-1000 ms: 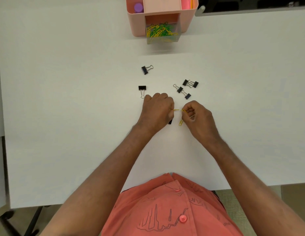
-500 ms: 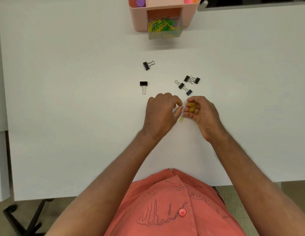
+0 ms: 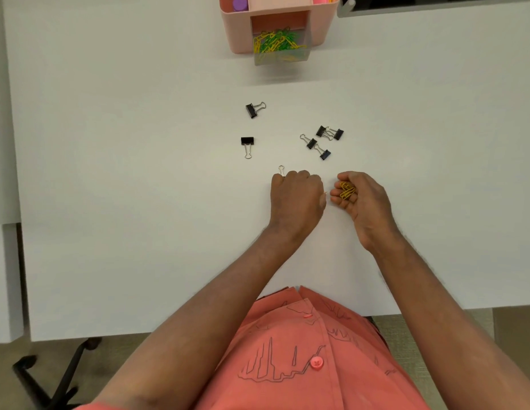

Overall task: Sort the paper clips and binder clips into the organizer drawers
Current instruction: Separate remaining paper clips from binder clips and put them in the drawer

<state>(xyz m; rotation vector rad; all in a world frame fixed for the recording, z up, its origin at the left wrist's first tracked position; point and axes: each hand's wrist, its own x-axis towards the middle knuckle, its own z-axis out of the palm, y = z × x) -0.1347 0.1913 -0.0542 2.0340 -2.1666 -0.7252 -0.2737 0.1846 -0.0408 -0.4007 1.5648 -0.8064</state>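
- Head view, centre of the frame: the left hand [image 3: 296,199] is curled knuckles-up on the white table [image 3: 124,173]; a wire loop [image 3: 281,170] pokes out from under its far edge, and what it grips I cannot tell.
- Just right of it, the right hand [image 3: 361,199] cups a small bunch of yellow paper clips [image 3: 346,190] in half-closed fingers.
- Above the hands, six black binder clips lie loose: one pair [image 3: 330,133] touching, two more [image 3: 315,146] just below, one [image 3: 247,145] to the left, another [image 3: 254,108] higher.
- Top centre: the pink organizer [image 3: 237,31], its clear drawer [image 3: 281,50] pulled out, holding yellow and green clips.
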